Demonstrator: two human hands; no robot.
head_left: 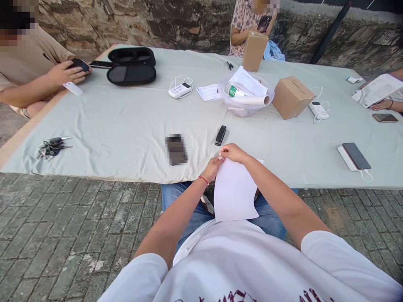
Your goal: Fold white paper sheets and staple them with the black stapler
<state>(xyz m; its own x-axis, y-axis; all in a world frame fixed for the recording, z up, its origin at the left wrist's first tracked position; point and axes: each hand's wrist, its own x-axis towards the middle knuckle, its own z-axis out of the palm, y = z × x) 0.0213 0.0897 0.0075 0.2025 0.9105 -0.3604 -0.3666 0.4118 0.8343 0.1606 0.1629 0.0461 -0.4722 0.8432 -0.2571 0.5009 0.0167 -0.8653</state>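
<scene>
A white sheet of paper [236, 193] hangs from the table's near edge down over my lap. My left hand [212, 169] is closed on its upper left corner, thumb on top. Fingertips pinched together, my right hand [233, 152] works at that same corner, touching the left thumb. Whether the paper is one sheet or several I cannot tell. Just beyond my hands lies a black stapler [221, 135]. To their left, a dark phone-shaped object [176, 149] is blurred out on the cloth.
A clear plastic basin [242, 110] holds papers and a roll, beside cardboard boxes [292, 98]. Keys [53, 147] lie left, a black open case [131, 67] at the back. A phone on a white power bank [355, 157] sits right. Other people sit around the cloth-covered table [126, 121].
</scene>
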